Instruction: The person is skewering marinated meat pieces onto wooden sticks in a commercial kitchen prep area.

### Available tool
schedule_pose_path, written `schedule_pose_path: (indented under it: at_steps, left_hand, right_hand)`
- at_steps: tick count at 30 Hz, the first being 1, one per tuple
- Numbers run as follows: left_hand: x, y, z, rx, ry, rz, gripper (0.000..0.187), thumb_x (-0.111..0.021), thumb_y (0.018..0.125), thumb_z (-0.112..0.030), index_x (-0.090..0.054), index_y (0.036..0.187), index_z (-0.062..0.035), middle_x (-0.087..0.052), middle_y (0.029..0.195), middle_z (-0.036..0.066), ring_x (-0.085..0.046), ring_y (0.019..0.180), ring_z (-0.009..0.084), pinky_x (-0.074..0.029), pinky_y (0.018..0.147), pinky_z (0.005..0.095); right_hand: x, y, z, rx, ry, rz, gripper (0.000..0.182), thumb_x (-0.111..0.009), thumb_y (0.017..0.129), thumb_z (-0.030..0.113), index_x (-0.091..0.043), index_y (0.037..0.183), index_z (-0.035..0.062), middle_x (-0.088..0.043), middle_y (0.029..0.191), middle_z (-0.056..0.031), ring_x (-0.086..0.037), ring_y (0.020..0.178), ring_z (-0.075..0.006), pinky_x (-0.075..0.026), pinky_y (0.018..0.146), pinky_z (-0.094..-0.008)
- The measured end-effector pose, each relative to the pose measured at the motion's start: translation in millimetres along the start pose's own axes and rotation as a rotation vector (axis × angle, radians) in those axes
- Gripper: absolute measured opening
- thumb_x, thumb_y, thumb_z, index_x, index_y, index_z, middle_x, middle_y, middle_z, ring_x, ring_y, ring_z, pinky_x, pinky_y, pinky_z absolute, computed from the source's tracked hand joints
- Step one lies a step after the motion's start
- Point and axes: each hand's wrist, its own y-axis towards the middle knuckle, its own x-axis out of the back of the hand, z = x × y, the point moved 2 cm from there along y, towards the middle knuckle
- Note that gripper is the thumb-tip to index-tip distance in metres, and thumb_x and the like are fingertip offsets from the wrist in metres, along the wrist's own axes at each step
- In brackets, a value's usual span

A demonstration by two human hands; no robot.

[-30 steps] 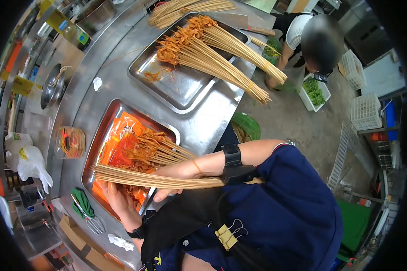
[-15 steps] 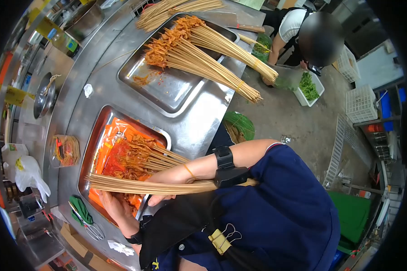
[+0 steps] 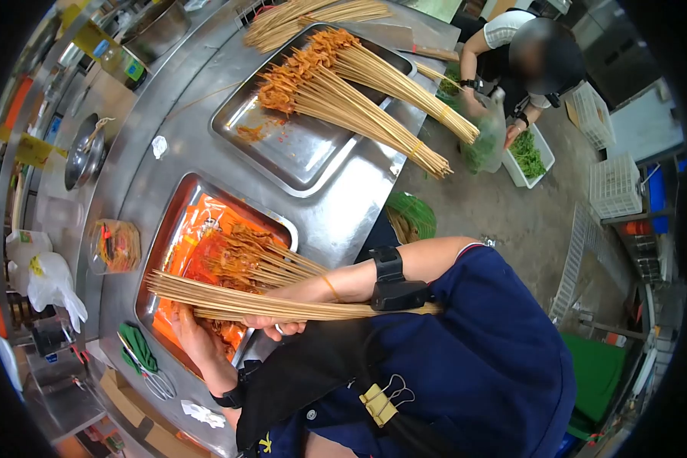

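Observation:
My right hand (image 3: 281,325) is closed round a thick bundle of bare bamboo skewers (image 3: 229,299) that lies across the near steel tray (image 3: 177,200). That tray holds an orange bag, red marinated meat (image 3: 206,263) and several loaded skewers (image 3: 271,263). My left hand (image 3: 195,342) is in the tray under the bundle's tips, touching the meat. Its fingers are hidden by the sticks. Both wrists wear black bands.
A far steel tray (image 3: 298,149) holds many finished meat skewers (image 3: 343,91). Bare sticks (image 3: 313,14) lie beyond it. Another person's hands (image 3: 473,99) hold a bag of greens over a white tub (image 3: 528,156). A rubber-band tub (image 3: 114,246), green cloth (image 3: 136,345) and bowl (image 3: 84,153) stand nearby.
My right hand has shifted its grip slightly along the skewer bundle. The other person has leaned in and now holds a bag of greens over the tub.

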Motion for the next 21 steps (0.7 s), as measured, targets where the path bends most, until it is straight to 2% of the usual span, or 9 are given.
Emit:
schedule_pose_path:
  at_steps: [10,11,14,21]
  left_hand:
    - [6.9,0.6,10.6,0.021,0.014,-0.045,0.021,-0.046,0.092,-0.013,-0.049,0.108,0.0011,-0.056,0.102,0.008,-0.055,0.093,0.0156,-0.044,0.082,0.0287]
    - [8.8,3.0,10.4,0.031,0.016,0.038,0.021,-0.046,0.092,-0.012,-0.049,0.108,0.0007,-0.057,0.100,0.008,-0.056,0.091,0.0153,-0.045,0.081,0.0285]
    - [0.0,-1.2,5.1,0.010,0.002,0.020,0.021,-0.046,0.092,-0.012,-0.049,0.108,0.0004,-0.057,0.099,0.007,-0.057,0.090,0.0149,-0.045,0.080,0.0282]
    - [1.3,-3.2,6.2,-0.002,0.021,-0.016,0.022,-0.049,0.092,-0.015,-0.050,0.108,0.0000,-0.058,0.095,0.006,-0.057,0.084,0.0144,-0.046,0.075,0.0267]
  right_hand:
    - [-1.5,3.9,2.6,-0.068,-0.111,-0.039,0.038,-0.054,0.086,0.048,-0.048,0.088,0.0108,-0.049,0.069,-0.0011,-0.039,0.045,-0.0023,-0.033,0.037,-0.0176]
    - [-1.1,4.2,3.3,-0.075,-0.135,-0.050,0.038,-0.054,0.086,0.048,-0.049,0.087,0.0102,-0.049,0.068,-0.0007,-0.038,0.045,-0.0024,-0.033,0.037,-0.0176]
    - [-4.3,2.1,9.4,-0.081,-0.142,-0.051,0.037,-0.058,0.085,0.043,-0.050,0.085,0.0073,-0.049,0.066,-0.0003,-0.038,0.045,-0.0028,-0.033,0.037,-0.0176]
    - [-8.1,-0.3,10.4,-0.095,-0.091,-0.070,0.041,-0.065,0.082,0.032,-0.046,0.104,0.0038,-0.041,0.061,0.0030,-0.037,0.045,-0.0035,-0.031,0.038,-0.0186]
